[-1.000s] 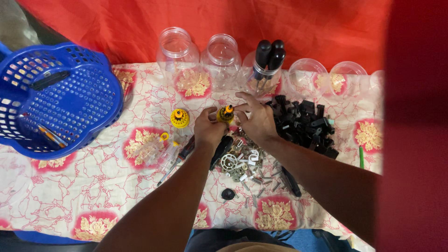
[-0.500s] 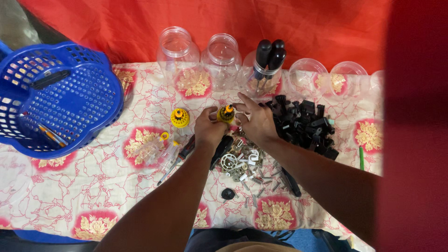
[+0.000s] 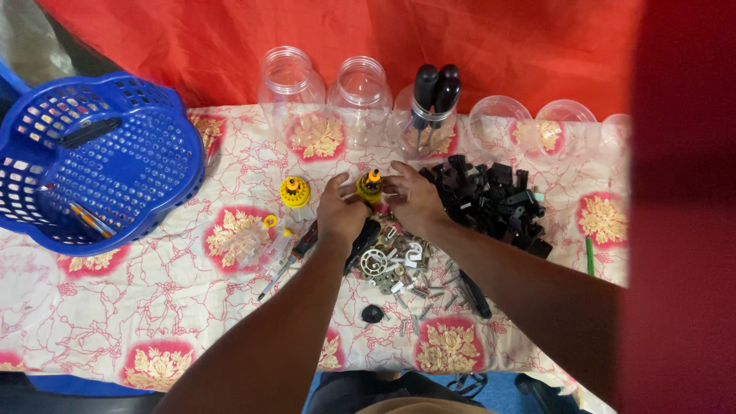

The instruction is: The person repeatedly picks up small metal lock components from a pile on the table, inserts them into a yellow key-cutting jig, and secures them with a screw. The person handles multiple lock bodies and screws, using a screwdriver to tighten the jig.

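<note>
Gripping yellow part (image 3: 370,186), both hands (image 3: 379,203)

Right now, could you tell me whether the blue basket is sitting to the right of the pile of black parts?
No, the blue basket sits at the far left of the table, while the pile of black parts lies to the right of both hands.

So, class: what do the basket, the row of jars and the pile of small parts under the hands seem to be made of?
Basket: blue moulded plastic, going by its glossy perforated walls.
Jars: clear plastic, probably; you see the cloth through them.
Small parts: likely metal, silvery and shiny, though too small to be sure.
</note>
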